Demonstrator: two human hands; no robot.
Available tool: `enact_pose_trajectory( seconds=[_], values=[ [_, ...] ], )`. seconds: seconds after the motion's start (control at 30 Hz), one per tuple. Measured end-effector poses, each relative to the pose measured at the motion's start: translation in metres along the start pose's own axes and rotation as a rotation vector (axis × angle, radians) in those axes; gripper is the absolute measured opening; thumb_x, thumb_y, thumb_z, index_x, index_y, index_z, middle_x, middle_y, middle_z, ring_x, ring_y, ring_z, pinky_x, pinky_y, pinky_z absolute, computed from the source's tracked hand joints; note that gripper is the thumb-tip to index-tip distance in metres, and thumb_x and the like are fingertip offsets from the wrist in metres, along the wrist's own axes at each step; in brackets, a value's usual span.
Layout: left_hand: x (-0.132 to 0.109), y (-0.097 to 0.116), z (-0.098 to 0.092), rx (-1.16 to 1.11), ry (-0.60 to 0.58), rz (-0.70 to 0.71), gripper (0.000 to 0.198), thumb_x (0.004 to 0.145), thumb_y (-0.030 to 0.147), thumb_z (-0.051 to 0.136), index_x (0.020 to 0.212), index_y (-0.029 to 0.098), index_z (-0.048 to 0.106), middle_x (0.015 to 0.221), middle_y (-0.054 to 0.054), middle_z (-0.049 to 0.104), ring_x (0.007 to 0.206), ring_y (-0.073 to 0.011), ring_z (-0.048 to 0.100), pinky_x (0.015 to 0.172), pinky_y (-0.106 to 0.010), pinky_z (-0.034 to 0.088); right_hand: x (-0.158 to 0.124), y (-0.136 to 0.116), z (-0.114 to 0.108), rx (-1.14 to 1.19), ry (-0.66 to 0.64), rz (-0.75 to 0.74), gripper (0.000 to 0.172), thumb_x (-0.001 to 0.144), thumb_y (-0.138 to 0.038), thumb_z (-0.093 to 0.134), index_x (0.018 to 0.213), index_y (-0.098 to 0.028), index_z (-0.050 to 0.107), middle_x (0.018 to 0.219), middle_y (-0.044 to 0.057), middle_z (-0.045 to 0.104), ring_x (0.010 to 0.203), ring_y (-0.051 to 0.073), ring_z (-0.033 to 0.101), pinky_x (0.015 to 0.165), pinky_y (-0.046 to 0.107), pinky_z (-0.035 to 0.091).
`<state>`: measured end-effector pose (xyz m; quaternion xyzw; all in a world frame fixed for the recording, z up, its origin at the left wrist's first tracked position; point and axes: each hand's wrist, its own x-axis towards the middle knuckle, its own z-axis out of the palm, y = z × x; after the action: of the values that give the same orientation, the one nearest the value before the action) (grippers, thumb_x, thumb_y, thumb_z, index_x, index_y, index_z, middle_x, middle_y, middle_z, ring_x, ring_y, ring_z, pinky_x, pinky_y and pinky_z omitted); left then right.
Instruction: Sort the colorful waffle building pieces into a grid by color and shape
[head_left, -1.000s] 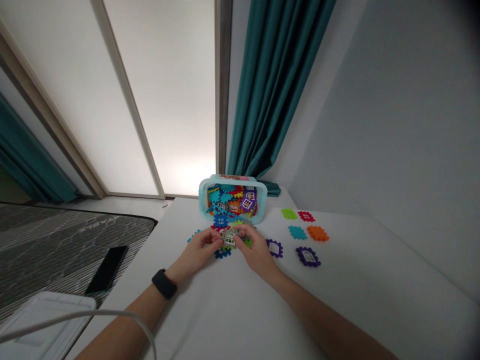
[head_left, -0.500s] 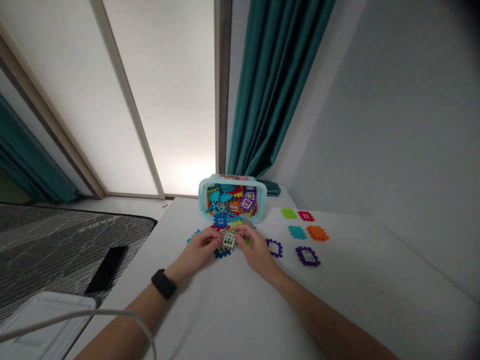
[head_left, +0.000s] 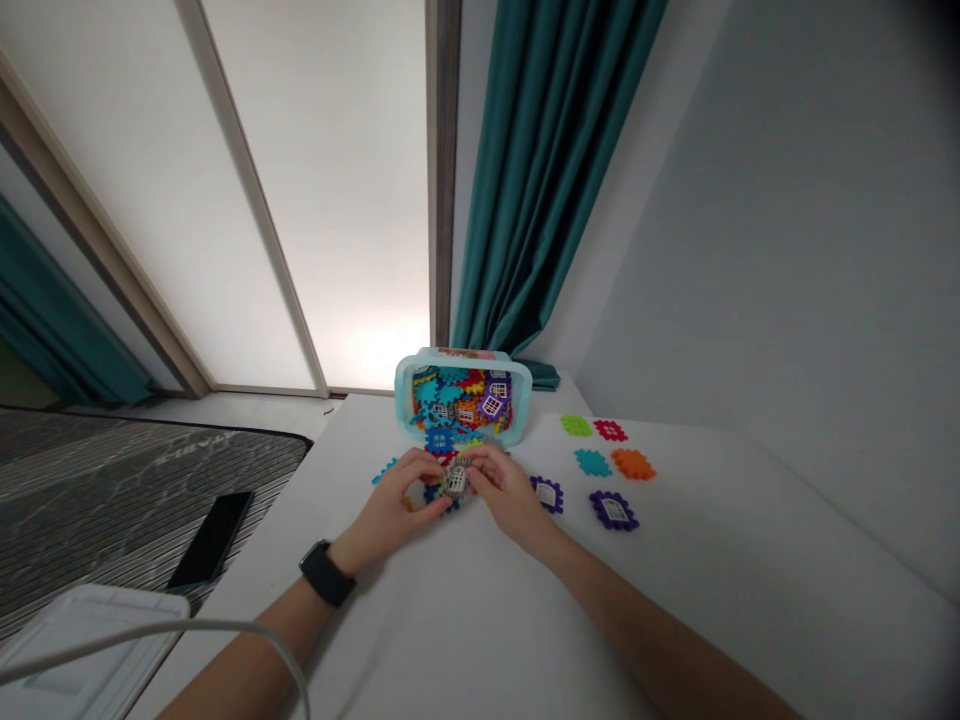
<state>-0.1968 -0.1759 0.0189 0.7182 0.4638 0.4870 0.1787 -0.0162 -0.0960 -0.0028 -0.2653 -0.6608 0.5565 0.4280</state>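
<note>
A grey notched building tile point(head_left: 457, 481) with a white window insert is held between my two hands, low over the table. My right hand point(head_left: 511, 500) pinches its right edge between thumb and fingers. At the tile's left side, my left hand point(head_left: 397, 505) is curled round it, thumb below and fingers above. Beneath and behind lie more tiles, among them a blue window tile point(head_left: 439, 440), partly covered by my hands. Just right of my right hand is a purple window tile point(head_left: 548, 494).
A light-blue tub point(head_left: 463, 398) full of colourful tiles stands behind my hands. To the right lie green point(head_left: 577, 426), red point(head_left: 611, 430), turquoise point(head_left: 593, 462), orange point(head_left: 634, 464) and dark purple point(head_left: 613, 510) tiles. A white cable point(head_left: 187, 625) crosses the lower left.
My left thumb has moved down and apart from the fingers, so the left grip is wider. The grey tile has tilted slightly; my right hand stays on it.
</note>
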Motion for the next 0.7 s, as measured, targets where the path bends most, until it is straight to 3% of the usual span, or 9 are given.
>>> enact_pose_trajectory(
  seconds=[0.13,0.27,0.43,0.7],
  values=[
    [0.0,0.001,0.001,0.048,-0.009,0.079,0.018,0.087,0.027,0.071,0.103,0.022,0.065,0.112,-0.009,0.065,0.106,-0.0231,0.062,0.094,-0.04,0.051,0.0,-0.006,0.002,0.041,-0.054,0.041,0.019,0.086,-0.035,0.062,0.1,-0.023,0.066,0.083,0.0,0.067,0.073,0.015,0.063,0.067,0.027,0.053],
    [-0.001,-0.001,0.003,0.062,-0.007,0.112,0.026,0.087,0.029,0.072,0.112,0.023,0.064,0.116,-0.01,0.067,0.11,-0.0238,0.063,0.097,-0.042,0.051,-0.003,-0.014,-0.001,-0.006,-0.082,0.027,0.029,0.089,-0.041,0.06,0.11,-0.023,0.07,0.107,0.004,0.067,0.088,0.018,0.066,0.078,0.032,0.056],
    [-0.002,-0.002,0.003,0.085,0.018,0.096,0.04,0.088,0.032,0.072,0.125,0.024,0.058,0.123,-0.012,0.066,0.116,-0.0261,0.061,0.1,-0.046,0.051,-0.008,-0.016,0.003,0.074,-0.12,0.069,0.044,0.086,-0.043,0.067,0.125,-0.025,0.06,0.114,0.006,0.067,0.098,0.02,0.066,0.084,0.034,0.056],
    [-0.001,-0.003,0.002,0.147,0.024,0.139,0.033,0.086,0.033,0.075,0.115,0.023,0.063,0.122,-0.012,0.067,0.115,-0.0268,0.061,0.098,-0.047,0.052,-0.01,-0.014,0.005,0.24,-0.083,0.114,0.032,0.082,-0.039,0.072,0.105,-0.026,0.055,0.103,0.004,0.071,0.095,0.02,0.067,0.079,0.034,0.055]
  ],
)
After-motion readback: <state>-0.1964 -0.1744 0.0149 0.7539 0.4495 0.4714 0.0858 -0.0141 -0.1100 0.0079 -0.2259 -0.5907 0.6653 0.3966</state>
